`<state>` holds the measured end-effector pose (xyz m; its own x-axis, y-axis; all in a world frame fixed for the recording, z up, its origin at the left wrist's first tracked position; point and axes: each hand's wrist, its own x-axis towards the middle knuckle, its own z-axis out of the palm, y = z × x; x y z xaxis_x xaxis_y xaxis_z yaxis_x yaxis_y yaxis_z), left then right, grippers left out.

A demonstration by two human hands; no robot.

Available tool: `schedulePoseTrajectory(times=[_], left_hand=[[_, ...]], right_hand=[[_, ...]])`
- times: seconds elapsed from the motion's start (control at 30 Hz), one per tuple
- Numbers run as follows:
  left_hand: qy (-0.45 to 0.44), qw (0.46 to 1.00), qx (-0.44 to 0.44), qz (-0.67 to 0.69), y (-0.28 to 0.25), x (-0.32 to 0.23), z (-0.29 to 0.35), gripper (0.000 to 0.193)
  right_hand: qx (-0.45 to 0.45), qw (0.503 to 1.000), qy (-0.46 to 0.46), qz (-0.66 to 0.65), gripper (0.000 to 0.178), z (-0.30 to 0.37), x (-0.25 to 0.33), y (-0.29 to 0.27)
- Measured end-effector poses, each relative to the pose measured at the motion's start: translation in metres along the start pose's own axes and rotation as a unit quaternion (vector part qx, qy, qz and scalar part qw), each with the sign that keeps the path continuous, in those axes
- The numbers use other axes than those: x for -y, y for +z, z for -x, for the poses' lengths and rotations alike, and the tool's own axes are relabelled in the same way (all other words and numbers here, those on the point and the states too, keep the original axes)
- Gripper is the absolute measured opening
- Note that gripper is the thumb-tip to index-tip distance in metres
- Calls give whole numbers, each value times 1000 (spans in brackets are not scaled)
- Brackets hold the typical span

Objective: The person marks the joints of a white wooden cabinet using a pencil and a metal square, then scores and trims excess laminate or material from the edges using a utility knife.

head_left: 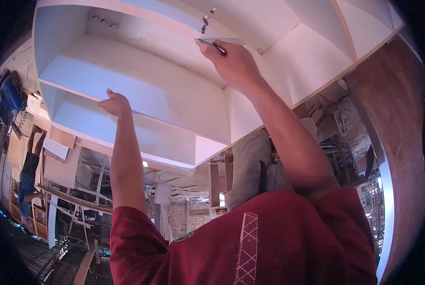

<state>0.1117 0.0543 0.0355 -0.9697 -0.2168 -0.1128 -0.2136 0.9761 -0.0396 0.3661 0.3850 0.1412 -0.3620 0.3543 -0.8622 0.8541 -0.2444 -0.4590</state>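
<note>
A large white box-like cabinet frame [155, 76], split into compartments by panels, fills the upper part of the view. My left hand [115, 103] grips the edge of a long white divider panel [174, 122], thumb raised. Inside the frame, my right hand [236, 64] is closed around a small flat tool [229, 40] with a pale grey, pointed blade-like part and a dark part by the fingers; its exact kind is unclear. Dark, irregular bits [205, 24] show on the white surface just beyond the right hand. A thin curly dark mark [105, 21] lies in the far left compartment.
A brown wooden panel [388, 95] stands along the right side. Boards [63, 161] and a long timber strip [75, 203] are at the left, near another person [28, 183] in blue. A blue object [10, 95] sits at the far left. Clutter lies beneath the frame.
</note>
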Motion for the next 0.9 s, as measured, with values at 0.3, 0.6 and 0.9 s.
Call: schedulePoseTrajectory(times=[0.3, 0.6, 0.9], left_hand=[[-10, 999, 18, 26, 0, -8, 6, 50], [-3, 1000, -4, -2, 3, -6, 3, 49], [6, 1000, -7, 6, 5, -2, -1, 52]], right_hand=[[8, 1000, -5, -7, 70, 18, -21, -16], [-29, 997, -51, -45, 54, 15, -25, -4], [-26, 999, -46, 10, 54, 30, -24, -18]])
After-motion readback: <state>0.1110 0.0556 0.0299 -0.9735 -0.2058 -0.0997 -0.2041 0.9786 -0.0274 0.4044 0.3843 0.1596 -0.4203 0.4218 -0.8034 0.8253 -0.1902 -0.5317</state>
